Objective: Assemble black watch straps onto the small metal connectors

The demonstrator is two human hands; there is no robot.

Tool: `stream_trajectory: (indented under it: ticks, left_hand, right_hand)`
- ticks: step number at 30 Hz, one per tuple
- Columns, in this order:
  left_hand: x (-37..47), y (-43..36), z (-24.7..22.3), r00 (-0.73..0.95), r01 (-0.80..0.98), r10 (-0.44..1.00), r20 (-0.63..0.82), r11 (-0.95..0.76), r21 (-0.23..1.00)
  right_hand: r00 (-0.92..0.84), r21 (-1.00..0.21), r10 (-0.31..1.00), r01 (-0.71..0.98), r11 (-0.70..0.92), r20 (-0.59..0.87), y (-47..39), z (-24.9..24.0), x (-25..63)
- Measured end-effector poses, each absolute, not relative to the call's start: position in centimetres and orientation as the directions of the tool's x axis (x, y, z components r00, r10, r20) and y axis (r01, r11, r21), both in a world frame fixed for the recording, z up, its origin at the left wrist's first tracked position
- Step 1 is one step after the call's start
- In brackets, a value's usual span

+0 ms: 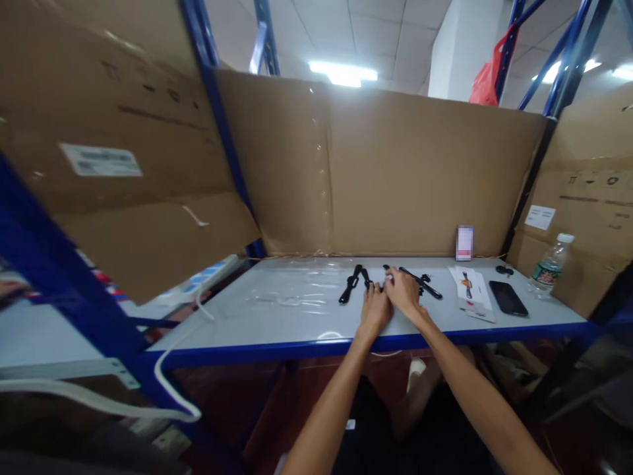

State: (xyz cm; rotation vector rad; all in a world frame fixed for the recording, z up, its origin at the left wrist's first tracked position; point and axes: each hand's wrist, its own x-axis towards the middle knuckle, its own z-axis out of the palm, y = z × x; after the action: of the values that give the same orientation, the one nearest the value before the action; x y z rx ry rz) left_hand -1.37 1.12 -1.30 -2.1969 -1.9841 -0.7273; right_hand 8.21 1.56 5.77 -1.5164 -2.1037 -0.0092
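Note:
My left hand rests low over the table with its fingers closed around the lower end of a slim black part. Right against it, my right hand is closed too, its fingertips pinched. A small black tip shows just beyond them, and what the fingers grip is hidden. Left of my hands lies a black elongated piece with a wider middle. A long black bar lies to the right, with small black pieces beside it.
Clear plastic bags lie left on the table. On the right are printed leaflets, a black phone, a small black object, a lit phone and a water bottle. Cardboard panels wall the table.

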Motion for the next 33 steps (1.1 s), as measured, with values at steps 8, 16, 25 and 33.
stream_trajectory:
  ticks: [8,16,25,33]
  left_hand:
    - [-1.5,1.1,-1.3,-0.081,0.978,0.943,0.324,0.011,0.210]
    - [-1.5,0.1,-0.7,0.061,0.991,0.958,0.281,-0.091,0.095]
    - [0.3,-1.8,-0.5,0.281,0.954,0.909,0.309,-0.298,0.008]
    - [-0.3,-4.2,-2.1,0.262,0.957,0.899,0.352,-0.289,0.028]
  right_hand:
    - [-0.138,-0.221,0.937,0.951,0.216,0.322,1.3,0.2,20.3]
    - [-0.227,-0.281,0.925,0.906,0.315,0.305,-0.3,-1.0,19.4]
    - [-0.438,-0.299,0.837,0.793,0.531,0.327,-1.5,-0.2,20.1]
    - [-0.348,-0.250,0.859,0.854,0.456,0.376,-2.0,-0.9,19.9]
